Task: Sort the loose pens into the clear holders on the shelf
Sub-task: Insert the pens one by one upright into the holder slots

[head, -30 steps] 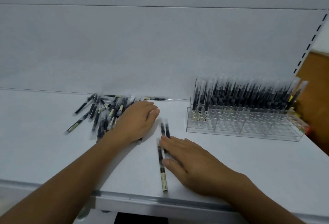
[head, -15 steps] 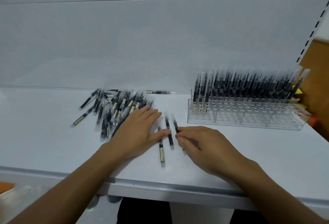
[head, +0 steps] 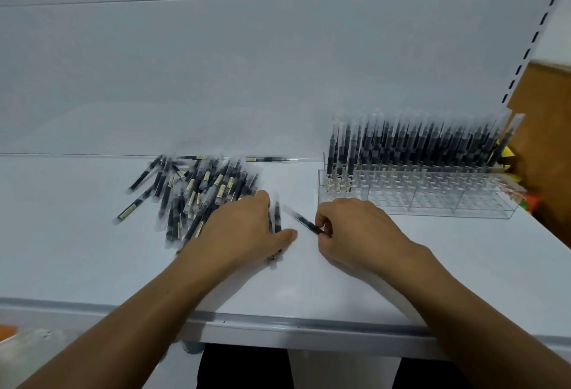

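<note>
Out beyond the left hand's fingertips, to its left, a pile of loose pens (head: pixel 191 193) lies criss-crossed on the white shelf (head: pixel 77 265). The left hand (head: pixel 244 231) rests flat with fingers fairly straight and the thumb stretched right, pressing on the pile's near edge. Just under its thumb side a pair of pens (head: pixel 277 218) lies side by side, pointing away from the person.

Between the two hands lies one pen (head: pixel 301 221). Its long axis is slanted, the clear end up and to the left and the dark end in the fingers of the right hand (head: pixel 358 231), which pinches it between curled fingers and thumb. This is the nearer hand to the goal.

The clear holder (head: pixel 463 212) stands just beyond the right hand's knuckles and to its right. Standing pens (head: pixel 417 147) fill its rear rows, upright or leaning slightly. The front cells look vacant, so the pinched pen probably needs tipping upright before it goes forward and right.
</note>
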